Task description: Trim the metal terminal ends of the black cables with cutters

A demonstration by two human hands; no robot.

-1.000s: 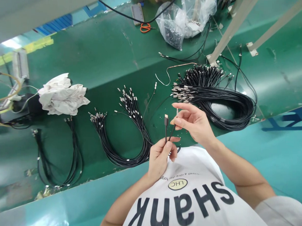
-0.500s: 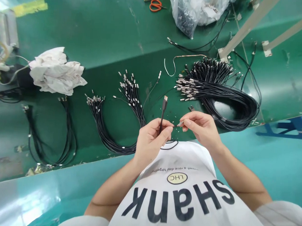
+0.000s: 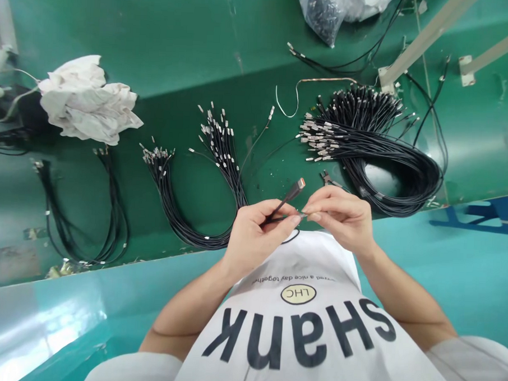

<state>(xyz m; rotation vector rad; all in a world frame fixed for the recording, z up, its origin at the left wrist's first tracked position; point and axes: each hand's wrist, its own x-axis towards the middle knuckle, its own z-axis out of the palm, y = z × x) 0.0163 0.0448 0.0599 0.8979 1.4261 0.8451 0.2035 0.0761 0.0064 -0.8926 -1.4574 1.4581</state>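
My left hand [image 3: 261, 227] is closed round a black USB cable [image 3: 277, 209]. The cable's plug [image 3: 296, 190], orange inside its mouth, sticks up to the right above the fingers. My right hand [image 3: 341, 217] meets the left fingertips in a tight pinch. Between thumb and forefinger it has a small metal connector [image 3: 302, 215] at the cable's other end, mostly covered by the fingers. Both hands are held in front of my shirt, at the near edge of the bench.
Black cable bundles lie on the green bench: a large coil [image 3: 405, 200] at right, a curved bundle [image 3: 180, 224] left of centre and another bundle [image 3: 113, 223] farther left. A white cloth [image 3: 89, 102], a plastic bag [image 3: 329, 14] and a metal post [image 3: 424, 40] stand beyond.
The plug has tipped from nearly upright toward the right. My right fingertips have closed in against the left ones, covering more of the connector. The view has shifted slightly, moving bench things upward.
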